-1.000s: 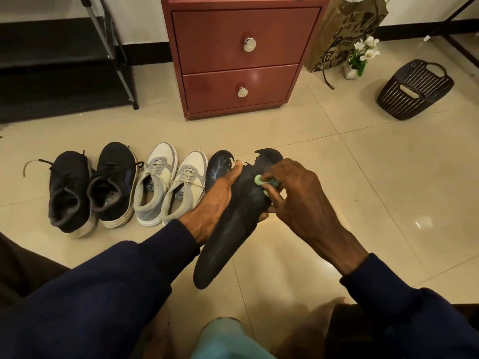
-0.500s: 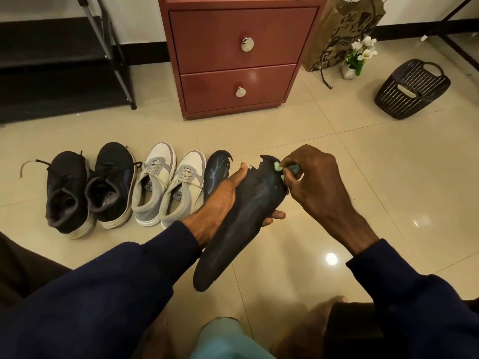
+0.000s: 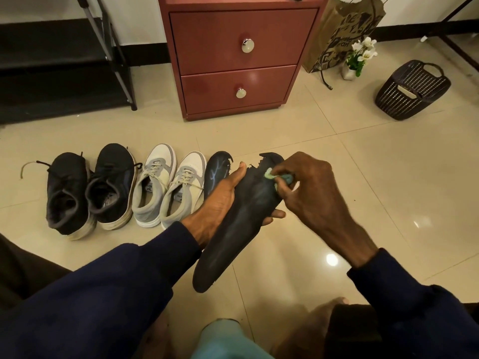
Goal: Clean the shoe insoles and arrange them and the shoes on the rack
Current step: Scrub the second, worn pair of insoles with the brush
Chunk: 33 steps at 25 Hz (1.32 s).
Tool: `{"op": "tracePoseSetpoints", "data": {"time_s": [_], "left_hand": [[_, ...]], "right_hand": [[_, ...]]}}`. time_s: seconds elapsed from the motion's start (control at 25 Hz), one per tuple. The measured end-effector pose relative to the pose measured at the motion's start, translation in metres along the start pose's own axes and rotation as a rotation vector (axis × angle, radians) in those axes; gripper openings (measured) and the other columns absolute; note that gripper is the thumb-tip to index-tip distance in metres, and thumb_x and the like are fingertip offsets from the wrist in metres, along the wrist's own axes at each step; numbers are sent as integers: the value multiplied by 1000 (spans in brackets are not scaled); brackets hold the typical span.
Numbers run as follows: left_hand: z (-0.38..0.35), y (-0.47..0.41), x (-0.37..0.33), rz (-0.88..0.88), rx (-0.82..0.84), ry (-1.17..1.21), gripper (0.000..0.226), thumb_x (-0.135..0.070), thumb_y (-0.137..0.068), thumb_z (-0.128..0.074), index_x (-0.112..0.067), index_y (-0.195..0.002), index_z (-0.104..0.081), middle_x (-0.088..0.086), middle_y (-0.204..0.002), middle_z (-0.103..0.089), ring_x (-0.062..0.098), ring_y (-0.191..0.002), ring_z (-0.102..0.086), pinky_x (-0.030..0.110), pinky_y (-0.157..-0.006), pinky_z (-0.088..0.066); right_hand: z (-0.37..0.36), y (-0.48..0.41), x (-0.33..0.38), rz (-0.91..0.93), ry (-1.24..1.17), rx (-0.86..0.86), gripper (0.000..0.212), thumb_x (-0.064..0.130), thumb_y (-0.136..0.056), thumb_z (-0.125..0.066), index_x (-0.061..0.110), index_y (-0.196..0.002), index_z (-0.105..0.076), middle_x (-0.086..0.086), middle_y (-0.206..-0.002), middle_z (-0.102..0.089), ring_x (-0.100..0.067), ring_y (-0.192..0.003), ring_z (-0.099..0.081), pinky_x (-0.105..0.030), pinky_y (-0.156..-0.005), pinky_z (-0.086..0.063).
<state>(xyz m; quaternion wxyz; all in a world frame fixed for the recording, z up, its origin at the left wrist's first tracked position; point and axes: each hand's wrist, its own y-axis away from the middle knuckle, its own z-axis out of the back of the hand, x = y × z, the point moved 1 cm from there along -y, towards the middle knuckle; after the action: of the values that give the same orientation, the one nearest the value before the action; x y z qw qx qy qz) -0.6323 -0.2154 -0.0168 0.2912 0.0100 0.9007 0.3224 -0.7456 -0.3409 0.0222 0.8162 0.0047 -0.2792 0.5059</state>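
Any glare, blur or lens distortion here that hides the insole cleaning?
Head view: dim warm light, two bright glints on the glossy floor, clear of the work. Head view: wide-angle bend slants the red cabinet and the rack. Head view: the dark insole shows little surface detail around the green cloth; the bottom edge is soft.

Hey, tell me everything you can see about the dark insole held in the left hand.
The dark matte shoe insole is long, slim and foam-like, black to navy. Its torn, ragged toe end points away from the person and its rounded heel end points back. It is tilted above the tiled floor. The left hand cradles it from below, thumb on one edge, fingertips round the other. The right hand presses a small pale green cloth against the toe part.
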Motion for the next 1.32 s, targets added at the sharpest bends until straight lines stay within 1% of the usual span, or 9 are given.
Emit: {"op": "tracePoseSetpoints", "data": {"time_s": [0.16, 0.32, 0.44, 0.52, 0.76, 0.96, 1.04, 1.12, 1.32], "left_hand": [[10, -4, -3, -93, -51, 78, 55, -48, -105, -44, -12, -91, -84, 12, -102, -77, 25, -86, -77, 35, -71, -63], [0, 4, 0, -3, 21, 9, 62, -58, -105, -34, -10, -115, -72, 17, -106, -75, 36, -83, -74, 43, -72, -61], [5, 1, -3, -62, -15, 88, 55, -52, -106, -43, -8, -122, -72, 17, -119, -72, 35, -107, -70, 47, -96, -56], [11, -2, -4, -95, -50, 100, 54, -49, -105, -48, -6, -130, -68, 17, -129, -69, 33, -121, -66, 45, -109, -49], [0, 6, -4, -75, -38, 92, 56, -53, -105, -43, -7, -125, -67, 16, -115, -75, 27, -92, -76, 40, -76, -64], [6, 5, -5, -95, -75, 65, 61, -56, -103, -46, -8, -135, -63, 15, -119, -71, 26, -95, -75, 36, -80, -63], [2, 7, -2, -62, -17, 76, 63, -57, -103, -44, -9, -142, -59, 18, -126, -68, 31, -100, -72, 43, -86, -61], [-2, 9, -1, -24, 57, 52, 66, -60, -104, -38, -9, -144, -56, 21, -134, -65, 38, -101, -69, 42, -82, -60], [-3, 10, -5, 5, 146, 29, 65, -56, -106, -36, -5, -129, -68, 22, -112, -71, 34, -82, -71, 37, -70, -57]], "right_hand": [[-22, 22, 35, 215, 4, 223, 19, 1, -78, -74, 11, -95, -75, -6, -91, -68, -23, -84, -62, -31, -75, -49], [-3, -1, -1, 29, 120, -14, 18, -3, -73, -76, 10, -86, -73, -9, -86, -66, -30, -80, -63, -33, -72, -48], [-13, 12, 20, 20, -4, 70, 17, 7, -79, -75, 13, -94, -74, -4, -93, -68, -22, -84, -63, -36, -76, -54], [-25, 26, 43, 134, -98, 218, 17, 9, -80, -75, 13, -96, -75, -2, -94, -70, -16, -84, -63, -24, -78, -51], [-13, 8, 16, 14, 104, -32, 13, 4, -79, -76, 8, -91, -73, -10, -87, -68, -28, -79, -63, -35, -71, -50], [-29, 24, 36, 204, -21, 196, 22, -1, -78, -75, 10, -96, -74, -8, -94, -69, -23, -85, -64, -22, -79, -47], [-16, 8, 14, 98, 15, 81, 22, -3, -75, -76, 11, -92, -73, -9, -90, -67, -27, -80, -63, -22, -76, -50], [-4, -4, -3, 9, 56, -39, 21, 1, -78, -75, 12, -94, -72, -8, -91, -67, -24, -80, -62, -36, -74, -55], [-13, -1, 4, -5, -101, -74, 23, 10, -84, -76, 11, -108, -73, -6, -102, -68, -16, -90, -64, -22, -81, -52]]}}
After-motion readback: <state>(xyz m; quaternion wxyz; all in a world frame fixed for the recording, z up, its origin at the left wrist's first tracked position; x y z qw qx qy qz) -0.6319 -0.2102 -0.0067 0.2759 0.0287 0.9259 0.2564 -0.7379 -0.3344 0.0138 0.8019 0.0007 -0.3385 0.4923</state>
